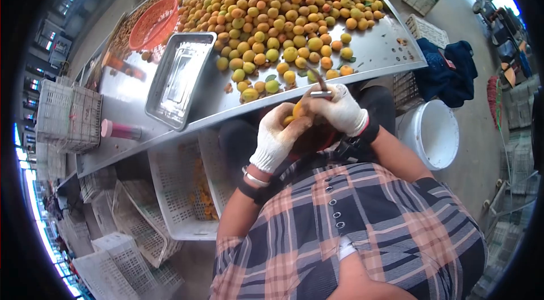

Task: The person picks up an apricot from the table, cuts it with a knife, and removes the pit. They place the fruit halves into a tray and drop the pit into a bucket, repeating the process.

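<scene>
Both my hands wear white gloves and are close together at the table's front edge. My left hand (279, 134) is closed around a yellow-orange fruit (295, 113). Beside it, my right hand (338, 109) grips a small tool (321, 94) with a metal part and a dark curved end pointing up; its fingertips are at the fruit. Many yellow, orange and greenish fruits (289, 14) are heaped on the metal table (377, 56) just beyond my hands.
On the table are an empty metal tray (180, 82), an orange basket (154, 23) and a pink cylinder (120, 130). A white crate (170, 186) with fruit pieces stands below at left. To the right are a white bucket (433, 134) and dark cloth (453, 73).
</scene>
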`<action>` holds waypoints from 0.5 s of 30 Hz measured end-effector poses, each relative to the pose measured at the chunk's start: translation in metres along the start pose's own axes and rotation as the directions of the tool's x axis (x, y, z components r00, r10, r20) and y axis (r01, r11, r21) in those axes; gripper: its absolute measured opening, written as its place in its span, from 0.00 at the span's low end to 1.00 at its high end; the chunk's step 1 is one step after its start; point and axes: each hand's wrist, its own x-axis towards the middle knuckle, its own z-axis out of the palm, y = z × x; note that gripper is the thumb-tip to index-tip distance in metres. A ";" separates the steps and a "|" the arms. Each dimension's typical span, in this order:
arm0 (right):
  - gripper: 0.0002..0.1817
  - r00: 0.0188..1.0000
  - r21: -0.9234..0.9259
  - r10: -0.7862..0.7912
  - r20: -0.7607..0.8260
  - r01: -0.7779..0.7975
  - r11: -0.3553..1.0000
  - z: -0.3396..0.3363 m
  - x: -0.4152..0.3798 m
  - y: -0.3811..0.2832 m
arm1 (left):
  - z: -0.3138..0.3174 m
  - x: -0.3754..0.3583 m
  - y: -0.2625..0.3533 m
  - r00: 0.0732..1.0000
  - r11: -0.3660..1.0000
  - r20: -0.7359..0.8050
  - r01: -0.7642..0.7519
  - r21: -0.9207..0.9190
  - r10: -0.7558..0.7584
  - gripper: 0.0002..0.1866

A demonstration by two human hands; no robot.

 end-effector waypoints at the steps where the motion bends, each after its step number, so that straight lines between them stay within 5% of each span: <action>1: 0.09 0.998 0.074 0.067 0.014 -0.068 0.995 -0.001 0.000 -0.001 | -0.001 0.000 -0.001 1.000 0.999 0.001 -0.024 0.035 0.024 0.13; 4: 0.14 0.999 0.260 0.048 0.005 -0.048 0.964 0.003 0.003 0.008 | -0.005 0.007 -0.015 0.987 0.921 0.029 -0.156 0.358 0.156 0.12; 6: 0.22 0.986 0.065 -0.158 -0.055 0.161 0.985 0.004 0.005 0.017 | 0.004 0.005 -0.022 0.995 0.990 -0.082 -0.041 0.134 0.052 0.12; 7: 0.12 0.944 -0.042 -0.299 -0.139 0.296 0.954 0.007 0.000 0.010 | 0.010 0.004 -0.021 0.989 0.992 -0.100 -0.097 0.080 0.105 0.12; 8: 0.15 0.923 -0.030 -0.370 -0.107 0.369 0.929 0.008 -0.005 0.004 | 0.004 0.004 -0.033 0.996 0.999 -0.081 -0.026 0.045 0.030 0.12; 10: 0.16 0.923 -0.210 -0.379 -0.068 0.358 0.910 0.001 -0.005 0.013 | 0.012 0.004 -0.023 0.996 0.998 -0.058 -0.063 0.029 0.065 0.11; 12: 0.19 0.986 -0.167 -0.167 -0.006 0.163 0.972 -0.005 -0.009 0.010 | 0.022 0.011 -0.010 0.993 0.985 -0.013 -0.111 0.133 0.114 0.11; 13: 0.20 0.982 -0.185 -0.184 -0.032 0.175 0.967 -0.008 -0.011 0.012 | 0.024 0.008 -0.006 0.987 0.959 -0.023 -0.147 0.243 0.158 0.10; 15: 0.16 0.955 0.168 -0.273 -0.116 0.290 0.942 -0.002 -0.025 -0.001 | 0.018 0.009 -0.005 0.994 0.980 -0.011 -0.106 0.171 0.110 0.11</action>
